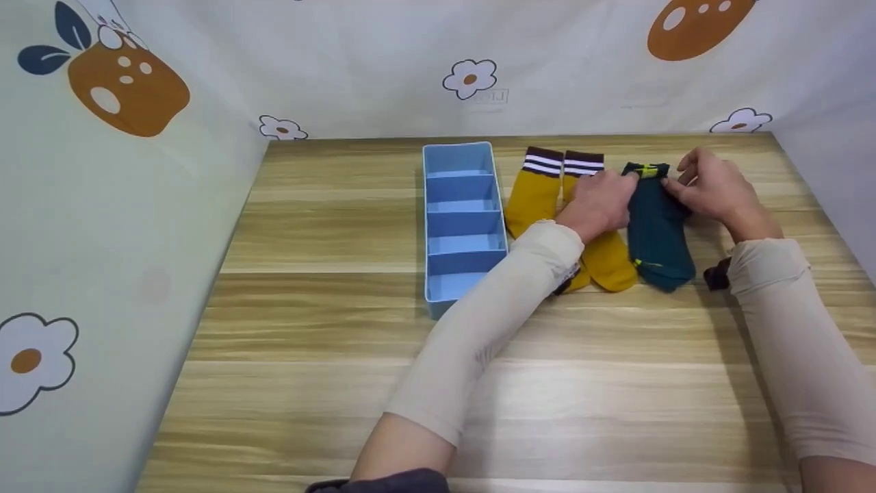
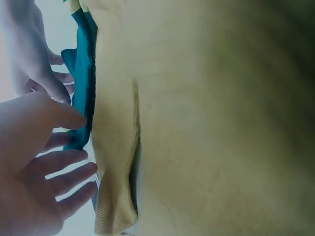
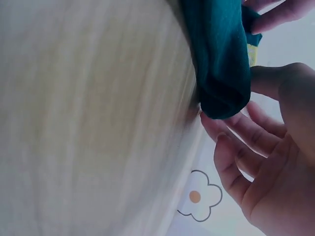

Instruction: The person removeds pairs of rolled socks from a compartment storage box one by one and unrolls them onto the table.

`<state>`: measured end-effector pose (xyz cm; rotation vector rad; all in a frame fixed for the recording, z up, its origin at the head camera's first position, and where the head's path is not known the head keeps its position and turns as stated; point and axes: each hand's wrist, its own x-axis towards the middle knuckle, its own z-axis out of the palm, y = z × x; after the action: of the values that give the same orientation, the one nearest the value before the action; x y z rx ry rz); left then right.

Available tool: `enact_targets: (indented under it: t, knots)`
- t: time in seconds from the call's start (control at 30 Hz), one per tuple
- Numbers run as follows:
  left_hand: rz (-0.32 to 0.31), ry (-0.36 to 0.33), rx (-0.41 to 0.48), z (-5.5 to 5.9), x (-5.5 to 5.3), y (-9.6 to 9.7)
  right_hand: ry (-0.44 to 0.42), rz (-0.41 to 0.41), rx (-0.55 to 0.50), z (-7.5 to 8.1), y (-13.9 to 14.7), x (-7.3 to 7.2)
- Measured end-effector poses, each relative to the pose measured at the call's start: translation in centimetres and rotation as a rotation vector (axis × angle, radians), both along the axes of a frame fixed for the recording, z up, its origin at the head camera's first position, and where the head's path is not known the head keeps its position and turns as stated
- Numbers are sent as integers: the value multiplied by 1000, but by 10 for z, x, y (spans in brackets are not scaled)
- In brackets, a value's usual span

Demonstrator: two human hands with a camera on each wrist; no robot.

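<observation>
A dark green pair of socks (image 1: 658, 229) lies flat on the right, with yellow-green marks at cuff and toe. My left hand (image 1: 602, 202) pinches the left edge of its cuff between thumb and index finger; in the left wrist view the other fingers (image 2: 74, 179) are spread. On the cuff's right side is my right hand (image 1: 722, 188), its thumb touching the edge and its fingers loosely bent. In the right wrist view a rounded fold of the green socks (image 3: 221, 88) lies against these fingers. Mustard socks (image 1: 537, 198) with striped maroon cuffs lie partly under my left hand.
A blue box (image 1: 465, 212) with several compartments in a row stands left of the mustard socks. A small dark item (image 1: 717, 275) is beside the right sleeve. Patterned cloth (image 1: 376, 68) lines the back and sides of the wooden table (image 1: 308, 329).
</observation>
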<state>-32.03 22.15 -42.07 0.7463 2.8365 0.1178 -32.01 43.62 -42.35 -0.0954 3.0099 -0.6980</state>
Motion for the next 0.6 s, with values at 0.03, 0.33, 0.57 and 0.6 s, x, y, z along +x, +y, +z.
enact_targets:
  t: [0.03, 0.33, 0.57, 0.6]
  knots:
    - [0, -2, -14, 0, 0, 0, 4, 4, -6, 0, 0, 0]
    - [41, -32, -67, 4, 3, -2, -39, 90, 4, 0, -4, -1]
    - [35, -24, -65, 10, 5, -1, 7, 116, 27, -3, -5, 1]
    - [32, -26, -65, 12, 5, -1, 5, 117, 25, -3, -5, 1]
